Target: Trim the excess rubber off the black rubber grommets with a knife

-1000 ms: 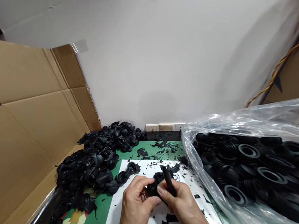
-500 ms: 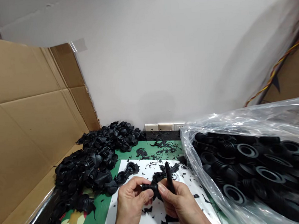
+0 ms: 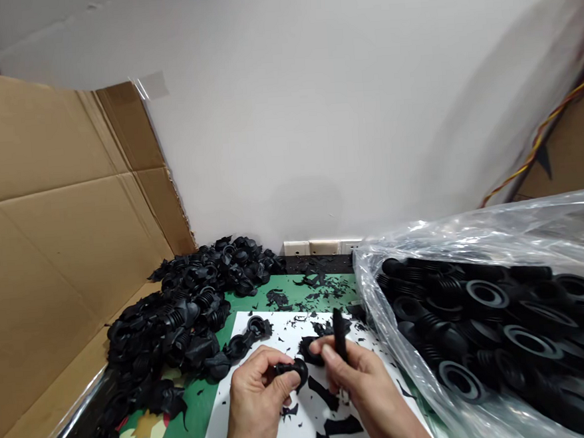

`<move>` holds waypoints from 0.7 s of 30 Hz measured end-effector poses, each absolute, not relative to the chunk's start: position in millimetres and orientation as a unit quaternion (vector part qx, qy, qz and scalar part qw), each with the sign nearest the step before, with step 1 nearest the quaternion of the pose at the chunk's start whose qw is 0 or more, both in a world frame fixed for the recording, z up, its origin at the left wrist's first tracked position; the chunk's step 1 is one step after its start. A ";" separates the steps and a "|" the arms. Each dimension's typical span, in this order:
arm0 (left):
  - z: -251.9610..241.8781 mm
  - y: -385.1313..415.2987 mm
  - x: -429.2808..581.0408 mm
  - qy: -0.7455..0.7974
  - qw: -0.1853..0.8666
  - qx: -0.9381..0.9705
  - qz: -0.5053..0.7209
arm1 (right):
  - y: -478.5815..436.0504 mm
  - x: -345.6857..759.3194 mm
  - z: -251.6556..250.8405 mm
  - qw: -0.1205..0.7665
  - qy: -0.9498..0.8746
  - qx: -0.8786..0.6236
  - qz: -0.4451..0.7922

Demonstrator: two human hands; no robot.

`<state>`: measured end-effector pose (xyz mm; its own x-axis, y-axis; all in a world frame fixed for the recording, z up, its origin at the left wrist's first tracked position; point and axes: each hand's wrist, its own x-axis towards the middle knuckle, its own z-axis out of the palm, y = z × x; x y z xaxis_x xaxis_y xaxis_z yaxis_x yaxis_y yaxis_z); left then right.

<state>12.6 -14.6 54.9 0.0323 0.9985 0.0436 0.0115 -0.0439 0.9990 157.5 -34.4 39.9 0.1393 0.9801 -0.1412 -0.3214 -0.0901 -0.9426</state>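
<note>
L hand [image 3: 257, 395] fingers pinched on small black rubber part [image 3: 291, 368], low over white sheet [image 3: 302, 435] on tabletop [image 3: 186, 420], prob. so scraps land there; R hand [image 3: 368, 387] fingers wrapped round black tool [image 3: 339, 336], upright; vs half a sec ago, tool's pulled right, off the part; beyond, loose parts pile [image 3: 188, 313]; bagged parts [image 3: 482, 296] far right.

Over a white sheet [image 3: 266, 421] strewn with black scraps, the left hand [image 3: 257, 398] pinches a black rubber part [image 3: 291, 368] while the right hand [image 3: 367, 390] grips a dark tool [image 3: 339, 336] upright just beside it.
</note>
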 end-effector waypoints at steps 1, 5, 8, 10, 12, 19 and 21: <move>54.5 -14.7 12.2 0.486 0.491 0.525 0.498 | -34.7 163.2 42.4 0.595 -0.360 -0.498 0.518; 52.5 -16.4 10.0 0.486 0.476 0.545 0.490 | -37.5 186.2 51.1 0.608 -0.477 -0.531 0.347; 51.9 -17.5 8.6 0.482 0.445 0.573 0.491 | -38.9 192.6 52.2 0.587 -0.521 -0.528 0.324; 52.0 -17.8 8.0 0.478 0.420 0.594 0.492 | -38.7 189.7 51.0 0.587 -0.484 -0.527 0.380; 52.1 -17.8 7.9 0.472 0.406 0.607 0.494 | -38.1 183.8 49.9 0.601 -0.428 -0.502 0.452; 52.1 -17.8 9.0 0.477 0.427 0.600 0.480 | -41.3 171.3 54.4 0.614 -0.381 -0.437 0.536; 51.5 -18.4 8.9 0.481 0.442 0.592 0.473 | -42.8 168.3 55.7 0.638 -0.385 -0.434 0.506</move>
